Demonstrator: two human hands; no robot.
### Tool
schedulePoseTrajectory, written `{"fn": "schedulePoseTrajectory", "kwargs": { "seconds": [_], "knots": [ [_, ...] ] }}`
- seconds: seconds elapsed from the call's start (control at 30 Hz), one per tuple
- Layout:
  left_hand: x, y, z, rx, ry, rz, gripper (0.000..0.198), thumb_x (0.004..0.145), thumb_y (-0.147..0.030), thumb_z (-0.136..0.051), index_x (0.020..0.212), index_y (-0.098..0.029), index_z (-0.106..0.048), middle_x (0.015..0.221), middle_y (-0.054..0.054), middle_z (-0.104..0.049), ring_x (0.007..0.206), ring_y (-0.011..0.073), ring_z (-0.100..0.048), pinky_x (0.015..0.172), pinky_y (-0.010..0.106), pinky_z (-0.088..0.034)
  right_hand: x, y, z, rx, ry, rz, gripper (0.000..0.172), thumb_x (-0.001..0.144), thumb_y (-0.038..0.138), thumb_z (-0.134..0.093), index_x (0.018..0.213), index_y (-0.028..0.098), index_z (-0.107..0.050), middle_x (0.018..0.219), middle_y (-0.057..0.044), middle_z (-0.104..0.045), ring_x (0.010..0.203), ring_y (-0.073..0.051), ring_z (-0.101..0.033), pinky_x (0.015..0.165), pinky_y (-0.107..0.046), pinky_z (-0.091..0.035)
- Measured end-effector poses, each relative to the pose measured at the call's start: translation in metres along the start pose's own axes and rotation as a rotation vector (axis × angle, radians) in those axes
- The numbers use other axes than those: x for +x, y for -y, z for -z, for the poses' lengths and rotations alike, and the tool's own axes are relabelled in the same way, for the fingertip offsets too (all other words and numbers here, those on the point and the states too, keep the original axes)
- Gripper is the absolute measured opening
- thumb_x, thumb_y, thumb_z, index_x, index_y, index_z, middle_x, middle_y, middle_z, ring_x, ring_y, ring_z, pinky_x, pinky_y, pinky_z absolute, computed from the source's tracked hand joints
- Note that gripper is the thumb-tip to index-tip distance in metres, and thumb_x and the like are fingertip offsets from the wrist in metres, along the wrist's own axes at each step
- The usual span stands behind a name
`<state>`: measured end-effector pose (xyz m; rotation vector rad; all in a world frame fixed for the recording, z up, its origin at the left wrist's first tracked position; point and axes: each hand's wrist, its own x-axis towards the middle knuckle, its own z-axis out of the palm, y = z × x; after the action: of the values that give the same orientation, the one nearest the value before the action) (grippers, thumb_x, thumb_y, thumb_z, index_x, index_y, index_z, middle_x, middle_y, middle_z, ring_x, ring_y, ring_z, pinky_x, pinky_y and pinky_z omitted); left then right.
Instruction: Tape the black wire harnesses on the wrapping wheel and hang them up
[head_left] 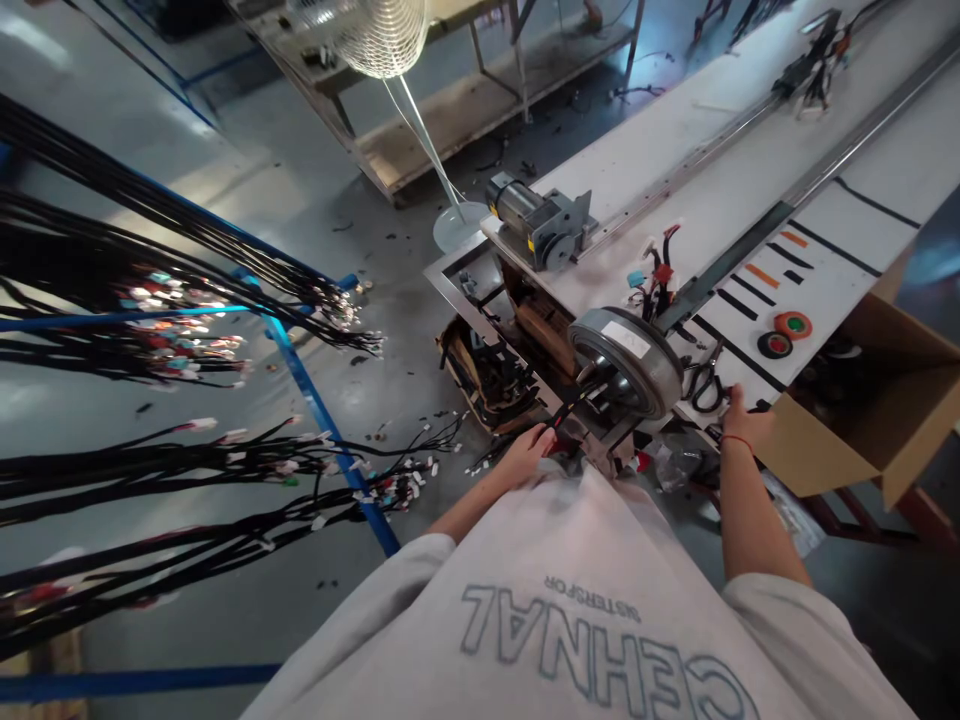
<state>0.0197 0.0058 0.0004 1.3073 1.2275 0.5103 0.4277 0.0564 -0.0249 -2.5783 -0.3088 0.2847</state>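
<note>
A round grey hub motor (626,360) lies on its side at the near end of a long white workbench (697,190). A black cable (574,400) runs out from under the motor. My left hand (529,452) pinches that cable just below the motor, at the bench's near edge. My right hand (742,418) rests on the bench edge to the right of the motor, fingers curled beside black scissors (705,382); whether it grips them is hidden. A bundle of wires with coloured connectors (656,275) lies behind the motor.
Racks of black wire harnesses (150,330) hang on blue rails at the left. An open cardboard box (877,400) sits at the right. Tape rolls (784,335), a grey motor unit (536,222), a fan (382,35) and floor scraps (405,465) surround the bench.
</note>
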Motion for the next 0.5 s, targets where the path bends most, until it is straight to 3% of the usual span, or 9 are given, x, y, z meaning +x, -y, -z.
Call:
{"fn": "schedulePoseTrajectory", "kwargs": {
  "seconds": [0.13,0.3,0.5],
  "knots": [
    [0.001,0.001,-0.004,-0.124,-0.034,0.021,0.045,0.09,-0.062,-0.045,0.093,-0.017,-0.052,0.071,-0.002,-0.052,0.065,0.0125,-0.049,0.064,0.027,-0.042,0.002,-0.002,-0.001,-0.005,0.007,-0.009,0.07,0.076,0.062,-0.07,0.118,0.009,-0.053,0.125,-0.03,-0.058,0.12,-0.043,-0.055,0.101,-0.055,-0.043],
    [0.013,-0.004,-0.017,-0.251,-0.058,-0.003,0.057,0.08,-0.053,-0.068,0.115,-0.019,-0.038,0.098,0.006,-0.065,0.088,0.0177,-0.062,0.084,0.036,-0.05,0.003,-0.004,-0.003,0.017,-0.009,0.014,0.068,0.076,0.06,-0.071,0.117,0.008,-0.053,0.12,-0.029,-0.061,0.118,-0.042,-0.057,0.1,-0.053,-0.044],
    [0.034,-0.019,-0.019,-0.182,-0.041,0.036,0.063,0.077,-0.036,-0.074,0.12,-0.018,-0.031,0.097,0.007,-0.067,0.093,0.0207,-0.065,0.097,0.044,-0.047,0.002,-0.004,-0.002,0.041,0.001,0.015,0.067,0.077,0.059,-0.07,0.119,0.01,-0.052,0.123,-0.027,-0.06,0.12,-0.04,-0.056,0.102,-0.051,-0.044]
  ]
}}
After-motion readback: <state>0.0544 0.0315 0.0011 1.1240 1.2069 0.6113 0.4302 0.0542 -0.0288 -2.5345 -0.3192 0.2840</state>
